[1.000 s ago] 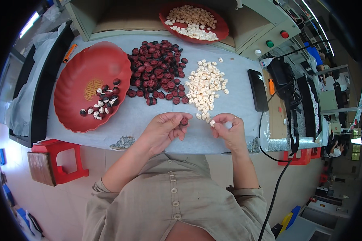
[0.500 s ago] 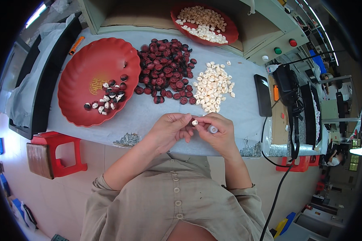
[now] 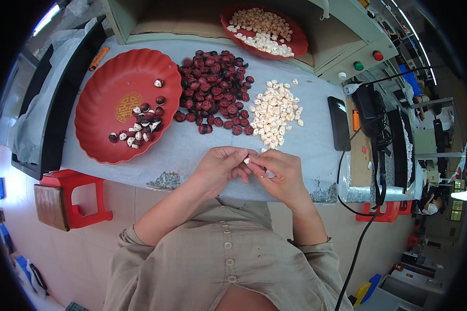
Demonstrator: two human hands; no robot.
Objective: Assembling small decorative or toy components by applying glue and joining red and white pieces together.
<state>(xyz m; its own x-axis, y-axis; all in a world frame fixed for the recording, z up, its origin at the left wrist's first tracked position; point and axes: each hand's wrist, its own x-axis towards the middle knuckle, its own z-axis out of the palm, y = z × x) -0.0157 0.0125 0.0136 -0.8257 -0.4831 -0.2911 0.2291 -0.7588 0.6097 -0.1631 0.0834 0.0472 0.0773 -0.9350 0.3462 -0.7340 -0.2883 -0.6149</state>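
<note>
My left hand point(image 3: 219, 167) and my right hand point(image 3: 281, 173) meet at the table's near edge. A small white carved piece point(image 3: 247, 160) sits between their fingertips, pinched by the left fingers with the right fingers touching it. Something small and pale, perhaps the tip of a slim bottle, shows in the right hand's curled fingers; most of it is hidden. Just beyond the hands lies a pile of cream-white pieces point(image 3: 275, 114). Left of it is a heap of dark red and black round shells point(image 3: 213, 88). Joined red-and-white pieces point(image 3: 140, 124) rest in a scalloped red plate point(image 3: 101, 88).
Farther back, another red plate point(image 3: 301, 39) holds white and tan pieces inside a pale green cabinet point(image 3: 342, 57) with buttons. A phone point(image 3: 339, 123) and a black cable point(image 3: 359, 213) are at the right. A black tray point(image 3: 62, 98) stands left; a red stool point(image 3: 83, 199) is below.
My right hand has turned, and the round pale bottle end seen in it earlier no longer shows. In the plate, the uppermost piece has shifted and now shows its white side.
</note>
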